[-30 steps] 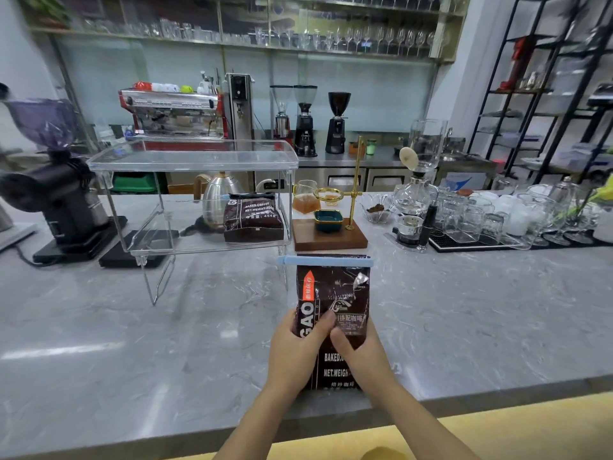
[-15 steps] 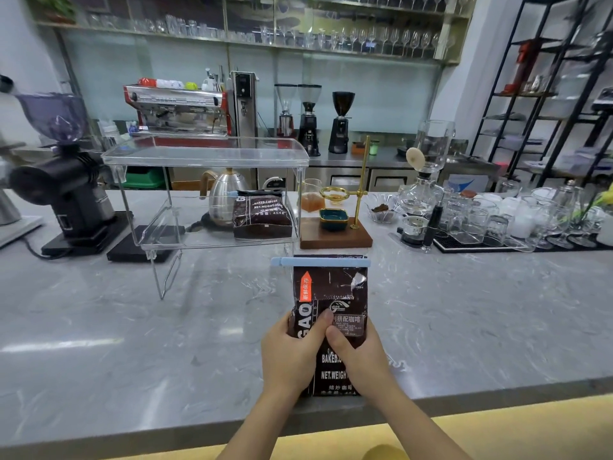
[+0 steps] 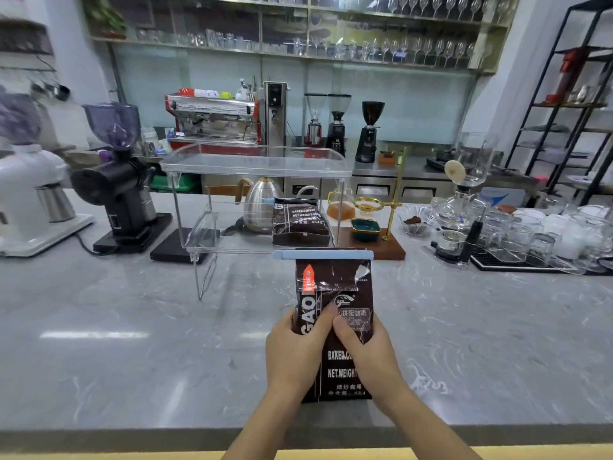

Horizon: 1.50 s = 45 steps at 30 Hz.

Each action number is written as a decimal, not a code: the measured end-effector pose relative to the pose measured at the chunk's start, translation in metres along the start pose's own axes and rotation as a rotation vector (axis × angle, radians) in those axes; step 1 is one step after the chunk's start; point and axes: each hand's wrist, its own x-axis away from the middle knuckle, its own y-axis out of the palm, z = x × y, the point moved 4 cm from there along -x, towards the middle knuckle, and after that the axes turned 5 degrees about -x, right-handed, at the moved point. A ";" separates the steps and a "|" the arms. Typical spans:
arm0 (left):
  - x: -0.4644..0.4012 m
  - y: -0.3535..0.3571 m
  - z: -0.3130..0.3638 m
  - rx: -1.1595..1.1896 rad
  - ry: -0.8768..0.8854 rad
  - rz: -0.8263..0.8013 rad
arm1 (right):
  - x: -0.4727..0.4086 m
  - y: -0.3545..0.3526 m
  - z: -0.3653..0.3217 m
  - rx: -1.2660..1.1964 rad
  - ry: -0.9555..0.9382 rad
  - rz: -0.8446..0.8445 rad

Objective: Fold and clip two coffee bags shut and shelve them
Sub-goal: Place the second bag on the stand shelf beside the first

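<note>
A dark brown coffee bag (image 3: 335, 290) stands upright near the counter's front edge, its folded top held by a long light-blue clip (image 3: 323, 254). My left hand (image 3: 297, 348) grips its left side and my right hand (image 3: 366, 351) grips its right side, thumbs on the front. A second coffee bag (image 3: 300, 224) with a blue clip lies on the lower level of a clear acrylic shelf (image 3: 255, 167) behind it.
A steel kettle (image 3: 262, 204) stands behind the shelf. A black grinder (image 3: 116, 180) and a white machine (image 3: 30, 197) are at left. A wooden pour-over stand (image 3: 381, 227) and several glasses (image 3: 530, 234) are at right. The grey marble counter (image 3: 132, 343) spreads around the bag.
The view has shifted and the bag sits a little closer to the shelf; both hands keep the same grip on it.
</note>
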 end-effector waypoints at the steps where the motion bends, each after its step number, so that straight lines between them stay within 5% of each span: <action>1: -0.001 -0.001 0.000 0.009 -0.017 -0.015 | -0.001 0.004 -0.001 -0.012 -0.002 -0.008; 14: -0.021 -0.066 0.019 0.152 -0.073 -0.037 | -0.020 0.073 -0.027 -0.128 0.073 -0.139; 30: -0.029 -0.127 0.026 -0.208 0.356 -0.022 | -0.064 0.143 -0.054 -0.245 0.322 -0.173; 40: -0.062 -0.137 0.040 -0.063 0.344 0.233 | -0.052 0.151 -0.070 0.215 -0.061 -0.531; 45: -0.076 -0.138 0.053 -0.110 0.319 0.229 | -0.068 0.154 -0.071 0.450 -0.257 -0.473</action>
